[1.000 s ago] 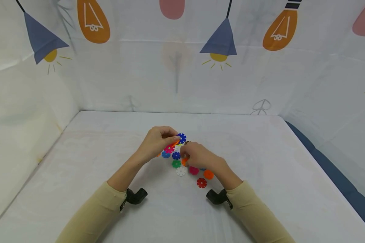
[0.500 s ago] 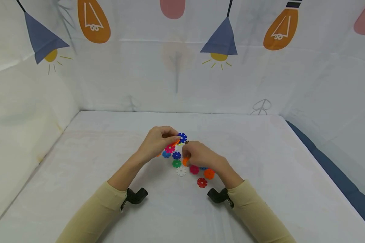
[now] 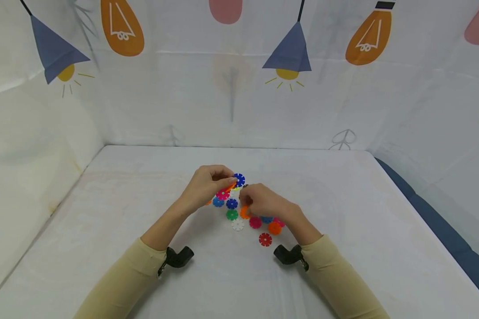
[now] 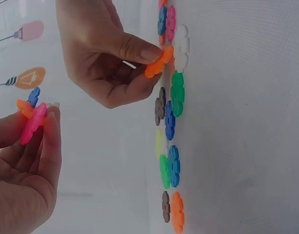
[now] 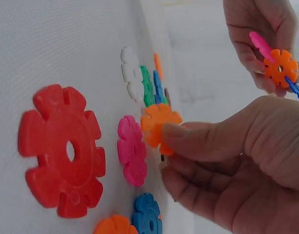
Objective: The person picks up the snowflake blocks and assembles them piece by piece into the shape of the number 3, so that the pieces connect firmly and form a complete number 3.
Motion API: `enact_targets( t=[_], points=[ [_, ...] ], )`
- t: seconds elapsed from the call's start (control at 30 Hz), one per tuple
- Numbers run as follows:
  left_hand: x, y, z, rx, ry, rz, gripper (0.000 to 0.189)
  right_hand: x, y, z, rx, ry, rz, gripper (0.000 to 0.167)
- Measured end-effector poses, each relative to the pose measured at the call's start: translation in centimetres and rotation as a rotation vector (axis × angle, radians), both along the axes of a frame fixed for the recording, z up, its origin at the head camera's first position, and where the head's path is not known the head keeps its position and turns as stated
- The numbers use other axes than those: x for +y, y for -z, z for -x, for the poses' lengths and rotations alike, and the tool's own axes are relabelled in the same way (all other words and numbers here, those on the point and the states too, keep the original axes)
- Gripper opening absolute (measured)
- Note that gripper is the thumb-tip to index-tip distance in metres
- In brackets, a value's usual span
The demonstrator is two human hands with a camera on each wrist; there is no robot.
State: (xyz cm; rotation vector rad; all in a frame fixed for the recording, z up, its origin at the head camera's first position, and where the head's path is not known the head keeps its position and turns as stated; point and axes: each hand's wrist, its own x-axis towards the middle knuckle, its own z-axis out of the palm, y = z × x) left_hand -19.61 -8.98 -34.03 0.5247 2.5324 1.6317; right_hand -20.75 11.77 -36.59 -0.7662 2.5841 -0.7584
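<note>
Left hand [image 3: 205, 186]: pinches a joined cluster [image 5: 272, 74] between thumb and fingers, raised at the far side of the scattered discs.
Cluster make-up: joins a pink notched disc [image 5: 260, 45] and a blue notched disc [image 5: 294, 88], both near edge-on in the right wrist view, to an orange one (partly covered by fingers).
Right hand [image 3: 265, 201]: pinches a single orange disc [image 5: 154, 124] between thumb and fingers, near the left hand but apart from it.
Single orange disc: tilts in the grip, notched all round the rim.
White table [image 3: 223, 283]: carries the loose discs, spread under and between both hands.
Between the wrists: dark blue disc [image 3: 232, 204], green disc [image 3: 232, 215] and white disc [image 3: 237, 225], in a rough line towards the person.
Beside the right wrist: red disc [image 5: 52, 151], loose pink disc [image 5: 131, 153], loose orange disc [image 3: 274, 228].
Sleeves [image 3: 119, 277]: tan, with a black wrist camera [image 3: 179, 258] at each cuff.
Backdrop [image 3: 183, 97]: white cloth, printed with lamps and orange bulbs.
</note>
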Motion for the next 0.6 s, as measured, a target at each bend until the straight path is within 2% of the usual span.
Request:
enact_targets(
  t=[0.4,0.6],
  points=[
    [0.0,-0.3,-0.2,-0.001,-0.022,0.014,0.014,0.6,-0.8,0.3,0.044,-0.010,0.127,0.011],
    [0.0,-0.2,-0.2,0.011,-0.032,0.032,0.014,1.0,-1.7,0.3,0.082,0.032,0.183,0.007]
  ],
)
